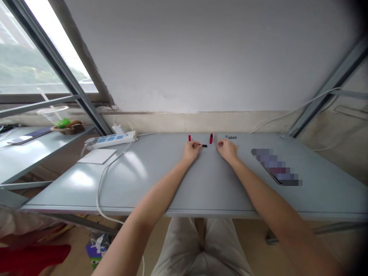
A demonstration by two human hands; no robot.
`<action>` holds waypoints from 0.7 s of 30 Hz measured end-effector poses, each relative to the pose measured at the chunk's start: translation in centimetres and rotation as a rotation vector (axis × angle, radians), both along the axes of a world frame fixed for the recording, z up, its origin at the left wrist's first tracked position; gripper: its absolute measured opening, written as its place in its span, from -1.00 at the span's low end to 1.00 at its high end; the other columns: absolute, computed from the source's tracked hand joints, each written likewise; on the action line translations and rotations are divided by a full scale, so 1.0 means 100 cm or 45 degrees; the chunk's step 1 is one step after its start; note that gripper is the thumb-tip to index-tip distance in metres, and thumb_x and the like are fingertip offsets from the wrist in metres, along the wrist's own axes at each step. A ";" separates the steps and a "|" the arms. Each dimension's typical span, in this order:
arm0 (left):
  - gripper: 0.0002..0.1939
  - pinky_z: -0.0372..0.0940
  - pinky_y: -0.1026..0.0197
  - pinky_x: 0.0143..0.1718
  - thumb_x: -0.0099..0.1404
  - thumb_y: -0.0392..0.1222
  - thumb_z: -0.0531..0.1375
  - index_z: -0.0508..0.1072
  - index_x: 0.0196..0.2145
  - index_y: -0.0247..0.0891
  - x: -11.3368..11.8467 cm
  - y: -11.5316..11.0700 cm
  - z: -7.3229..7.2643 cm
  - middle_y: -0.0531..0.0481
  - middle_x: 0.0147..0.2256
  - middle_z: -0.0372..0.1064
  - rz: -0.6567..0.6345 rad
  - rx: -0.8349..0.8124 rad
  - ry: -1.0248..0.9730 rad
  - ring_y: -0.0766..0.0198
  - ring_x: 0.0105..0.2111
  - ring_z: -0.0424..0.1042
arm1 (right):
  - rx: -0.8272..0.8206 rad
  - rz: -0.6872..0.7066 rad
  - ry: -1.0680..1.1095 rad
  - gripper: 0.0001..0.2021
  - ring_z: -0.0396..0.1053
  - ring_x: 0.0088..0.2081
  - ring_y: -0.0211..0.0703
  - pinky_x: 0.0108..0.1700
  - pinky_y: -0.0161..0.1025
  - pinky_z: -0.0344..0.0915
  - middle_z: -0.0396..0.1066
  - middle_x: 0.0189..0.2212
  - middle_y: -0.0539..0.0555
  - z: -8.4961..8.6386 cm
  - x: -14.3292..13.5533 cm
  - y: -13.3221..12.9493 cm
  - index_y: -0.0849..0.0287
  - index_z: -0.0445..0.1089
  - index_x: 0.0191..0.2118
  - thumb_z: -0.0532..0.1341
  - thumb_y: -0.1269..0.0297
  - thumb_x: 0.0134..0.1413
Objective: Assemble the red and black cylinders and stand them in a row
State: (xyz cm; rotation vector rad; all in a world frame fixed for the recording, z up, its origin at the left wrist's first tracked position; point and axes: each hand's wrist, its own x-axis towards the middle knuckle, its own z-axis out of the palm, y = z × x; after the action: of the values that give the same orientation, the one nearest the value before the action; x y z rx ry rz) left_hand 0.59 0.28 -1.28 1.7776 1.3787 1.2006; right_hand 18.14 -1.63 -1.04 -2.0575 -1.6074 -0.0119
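Note:
My left hand (pixel 191 150) is closed in a pinch around a slim black stick-like piece (pixel 204 145), whose dark end points right, just above the desk. Past its fingertips, a small red piece (pixel 189 137) stands out on the far side of the hand. Between my two hands and slightly farther back is a small red object with dark marks (pixel 211 138). My right hand (pixel 228 150) rests on the desk with thumb and fingers pressed together; whatever they hold, if anything, is too small to name. Just beyond it lie several small dark metal pieces (pixel 231 137) in a row.
A phone-like flat device (pixel 273 168), blurred out, lies right on the grey desk (pixel 212 184). To the left are a white power strip (pixel 115 139), a white square plate (pixel 97 156) and a loose white cable (pixel 100 180) crossing the front edge. The wall (pixel 201 57) bounds the back.

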 end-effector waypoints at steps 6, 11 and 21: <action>-0.87 0.25 0.23 -0.34 0.08 -0.21 0.21 0.46 -0.39 -0.31 0.000 0.002 -0.001 -0.03 -0.47 0.39 -0.001 -0.023 -0.013 0.34 -0.46 0.31 | -0.047 0.055 -0.125 -0.83 0.35 -0.21 -0.06 -0.12 -0.09 0.05 0.47 -0.35 0.05 0.012 -0.006 -0.011 0.08 0.43 -0.26 0.14 0.33 -0.02; -0.87 0.24 0.25 -0.36 0.07 -0.21 0.22 0.47 -0.39 -0.31 0.002 0.003 -0.003 -0.02 -0.48 0.39 -0.032 -0.027 -0.064 0.35 -0.48 0.31 | -0.016 0.098 -0.155 -0.84 0.34 -0.18 -0.05 -0.13 -0.09 0.03 0.47 -0.32 0.07 0.014 -0.011 -0.014 0.08 0.43 -0.27 0.15 0.33 -0.02; -0.89 0.25 0.25 -0.36 0.09 -0.23 0.21 0.47 -0.40 -0.32 0.003 -0.002 0.001 -0.02 -0.48 0.39 -0.051 -0.030 -0.126 0.36 -0.49 0.30 | -0.015 0.078 -0.207 -0.83 0.33 -0.18 -0.05 -0.14 -0.10 0.03 0.47 -0.29 0.07 0.008 -0.001 -0.009 0.10 0.42 -0.26 0.13 0.34 0.01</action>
State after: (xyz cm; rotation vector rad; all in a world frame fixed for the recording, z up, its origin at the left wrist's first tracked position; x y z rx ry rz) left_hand 0.93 0.11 -1.16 1.6985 1.2895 1.2294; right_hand 18.04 -2.55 -0.19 -2.0602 -1.7713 -0.1525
